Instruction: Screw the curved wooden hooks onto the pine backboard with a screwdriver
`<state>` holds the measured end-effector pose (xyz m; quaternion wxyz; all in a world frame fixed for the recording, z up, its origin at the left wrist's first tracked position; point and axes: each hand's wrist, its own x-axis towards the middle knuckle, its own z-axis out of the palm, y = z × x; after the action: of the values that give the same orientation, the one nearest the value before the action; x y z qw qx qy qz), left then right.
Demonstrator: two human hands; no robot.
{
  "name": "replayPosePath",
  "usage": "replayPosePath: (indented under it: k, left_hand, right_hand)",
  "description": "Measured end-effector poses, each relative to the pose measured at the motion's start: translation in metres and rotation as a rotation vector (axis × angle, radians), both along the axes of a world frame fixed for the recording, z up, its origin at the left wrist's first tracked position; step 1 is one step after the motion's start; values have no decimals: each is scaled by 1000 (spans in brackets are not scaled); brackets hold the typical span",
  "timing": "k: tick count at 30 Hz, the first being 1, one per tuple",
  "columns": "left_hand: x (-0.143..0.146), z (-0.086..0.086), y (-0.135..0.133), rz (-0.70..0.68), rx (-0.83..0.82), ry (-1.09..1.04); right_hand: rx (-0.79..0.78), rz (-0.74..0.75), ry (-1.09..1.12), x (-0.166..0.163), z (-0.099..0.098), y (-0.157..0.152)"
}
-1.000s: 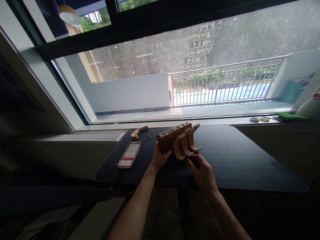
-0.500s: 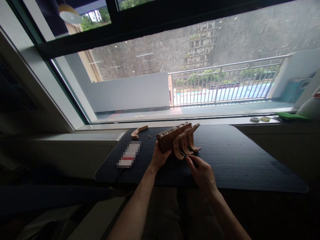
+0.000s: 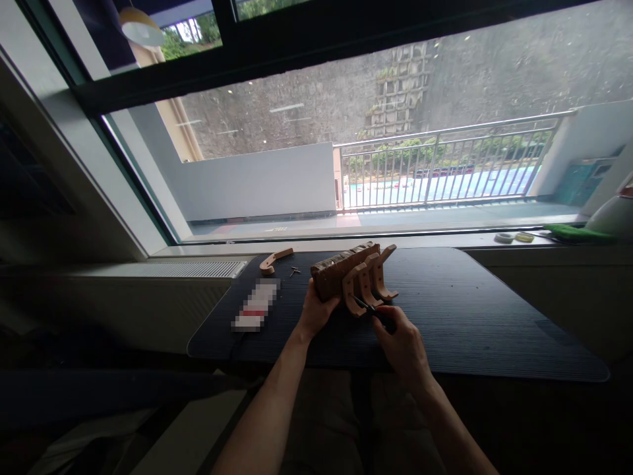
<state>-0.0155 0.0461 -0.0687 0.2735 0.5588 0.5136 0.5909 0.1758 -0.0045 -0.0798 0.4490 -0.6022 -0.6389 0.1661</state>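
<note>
At the left of the dark ribbed worktop (image 3: 222, 333), a flat white-and-red packet (image 3: 256, 305), blurred beyond reading, lying clear of the hands. Behind it, near the window sill, a loose curved pale wooden hook (image 3: 275, 259) with a couple of small metal screws (image 3: 295, 270) just beside it. Laid apart from the work yet within reach, by the look of it.

Next, the left hand (image 3: 316, 310), fingers clamped round the near left end of a brown wooden block (image 3: 332, 277). Seems to brace it and hold it tipped up on its long edge, with the hooked face turned toward the other hand. Stands about mid-worktop, angled away toward the window. Rough and darker on top, almost bark-like, with three pale wooden hooks (image 3: 368, 284) in a row along its right face, each smooth and curved, lower ends down on the worktop.

Right of these, a slim dark tool (image 3: 368, 307), tip set at the base of the nearest hook; too small to tell bit from blade. Then the right hand (image 3: 403, 343), fingers pinched together on the handle, held low and slanted — probably to line the shaft up with the hook's base.

Far right on the sill, two small tape rolls (image 3: 509, 236) and a green cloth (image 3: 573, 231), well apart from the work.
</note>
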Motion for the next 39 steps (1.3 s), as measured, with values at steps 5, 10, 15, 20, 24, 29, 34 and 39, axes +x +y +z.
replayPosePath:
  k: [5, 10, 15, 20, 24, 29, 34, 39]
  left_hand:
    - [-1, -6, 4, -24, 14, -30]
    - [-1, -6, 4, -35, 7, -62]
    - [0, -2, 1, 7, -10, -2]
    - [0, -1, 1, -3, -6, 14]
    - [0, 1, -1, 18, -23, 17]
    - [1, 2, -2, 8, -5, -29]
    - [1, 2, -1, 4, -7, -35]
    - [2, 4, -2, -3, -10, -25]
  right_hand:
    - [13, 25, 4, 1, 0, 1]
    - [-18, 45, -19, 1, 1, 0]
    - [-50, 58, -61, 0, 7, -1]
    - [-90, 23, -112, -4, 12, -6]
    - [-70, -12, -107, -4, 10, -5]
    - [-12, 1, -66, -2, 3, -2]
    - [38, 28, -42, 0, 0, -1]
    - [78, 46, -41, 0, 0, -1]
